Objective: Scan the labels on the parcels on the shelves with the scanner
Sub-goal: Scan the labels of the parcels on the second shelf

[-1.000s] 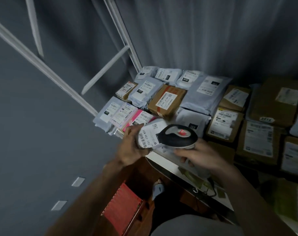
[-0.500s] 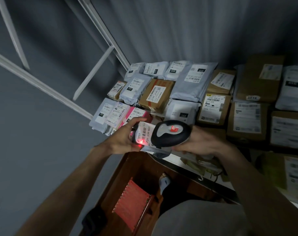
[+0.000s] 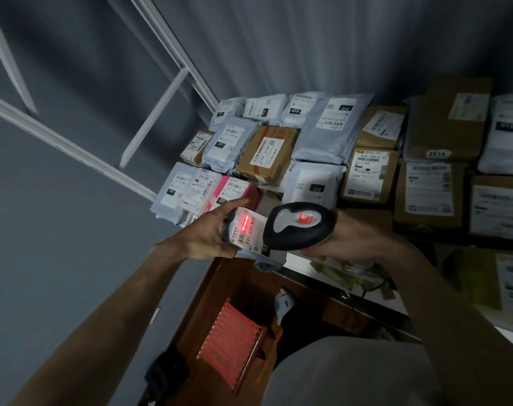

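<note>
Above shelf edge | left hand [image 3: 208, 235] grips parcel [image 3: 246, 230] | right hand [image 3: 349, 238] grips scanner [image 3: 299, 225]

A white shelf [image 3: 303, 263] is covered by labelled parcels laid flat: grey mailer bags [image 3: 331, 133] from nine to twelve o'clock, brown cartons [image 3: 431, 197] toward three o'clock, and a pink parcel [image 3: 234, 191] at the nine o'clock edge.

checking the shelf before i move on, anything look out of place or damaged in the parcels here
Nothing looks damaged or spilled. The parcels on the shelf lie label-up in rough rows, some overlapping. The only one off the rows is the small white parcel held in the left hand, with the scanner beam on its label.
</note>
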